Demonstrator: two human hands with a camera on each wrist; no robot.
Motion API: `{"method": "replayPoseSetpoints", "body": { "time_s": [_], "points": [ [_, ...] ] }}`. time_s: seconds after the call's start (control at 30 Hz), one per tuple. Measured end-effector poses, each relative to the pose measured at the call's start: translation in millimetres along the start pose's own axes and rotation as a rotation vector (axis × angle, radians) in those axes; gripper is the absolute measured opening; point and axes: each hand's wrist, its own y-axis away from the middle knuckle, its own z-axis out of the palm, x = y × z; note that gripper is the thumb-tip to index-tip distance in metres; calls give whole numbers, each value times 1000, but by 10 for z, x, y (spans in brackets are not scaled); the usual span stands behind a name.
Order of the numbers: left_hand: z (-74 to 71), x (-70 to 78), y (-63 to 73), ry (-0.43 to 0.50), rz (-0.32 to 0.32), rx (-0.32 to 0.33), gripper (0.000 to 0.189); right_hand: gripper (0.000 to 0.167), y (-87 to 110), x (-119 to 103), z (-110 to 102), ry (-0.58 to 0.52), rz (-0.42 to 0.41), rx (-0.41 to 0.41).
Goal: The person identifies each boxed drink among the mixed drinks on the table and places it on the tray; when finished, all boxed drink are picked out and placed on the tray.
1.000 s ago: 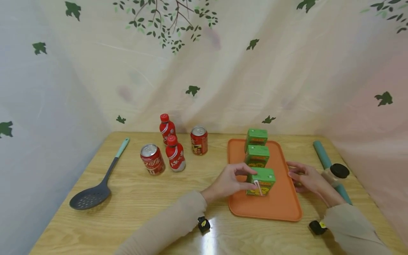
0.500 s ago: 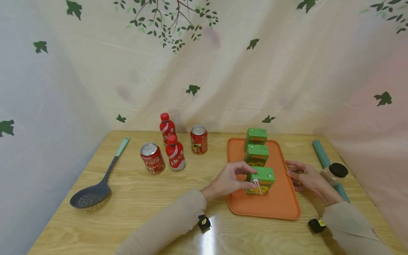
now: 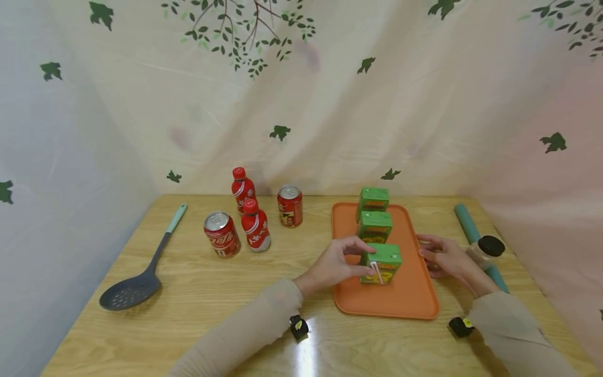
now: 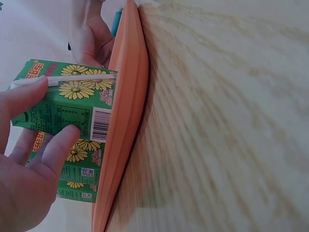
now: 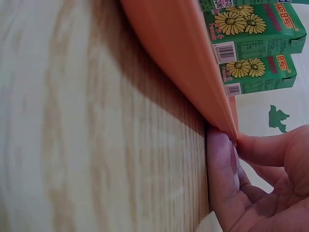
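Observation:
An orange tray (image 3: 410, 301) lies on the right half of the wooden table. Three green drink cartons with yellow flowers stand on it in a row from front to back. My left hand (image 3: 336, 267) holds the nearest carton (image 3: 388, 255) by its left end, thumb near the white straw on its front. Behind it stand the middle carton (image 3: 375, 225) and the far carton (image 3: 374, 198). At the tray's right edge is my right hand (image 3: 445, 256). In the right wrist view its thumb (image 5: 263, 149) and a finger beneath pinch the tray's rim (image 5: 193, 63).
Left of the tray stand two red cans (image 3: 222, 238) (image 3: 290, 207) and two red bottles (image 3: 256, 228) (image 3: 243, 191). A slotted spoon (image 3: 132, 290) lies far left. Beyond my right hand are a teal rod (image 3: 466, 222) and a black-lidded jar (image 3: 485, 248).
The head view has shifted slightly, so everything appears a little further left. Both hands keep the same hold, and the cartons and tray stay in place on the table.

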Motion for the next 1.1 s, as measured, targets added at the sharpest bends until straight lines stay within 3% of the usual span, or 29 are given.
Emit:
{"method": "replayPoseSetpoints", "body": {
  "time_s": [0.3,0.47,0.57,0.67,0.8,0.97,1.1],
  "points": [
    [-77,-13,40,70,-14,-33,37,56,-78,-60,51,31,-1,-3],
    [-224,89,126,-65,13,-103,39,53,-101,-112,66,98,-18,17],
    [-382,212,201,-183,60,-134,40,52,-85,-182,64,216,-80,29],
    [-592,402,282,-290,142,-156,40,50,-37,-339,43,409,-213,92],
    [-924,714,430,-488,296,-118,38,44,87,-645,20,615,-473,297],
    [-1344,1058,703,-763,385,50,40,42,235,-969,15,684,-803,571],
    [-1674,1278,919,-976,422,222,46,44,271,-1085,-8,696,-989,698]
  ]
}}
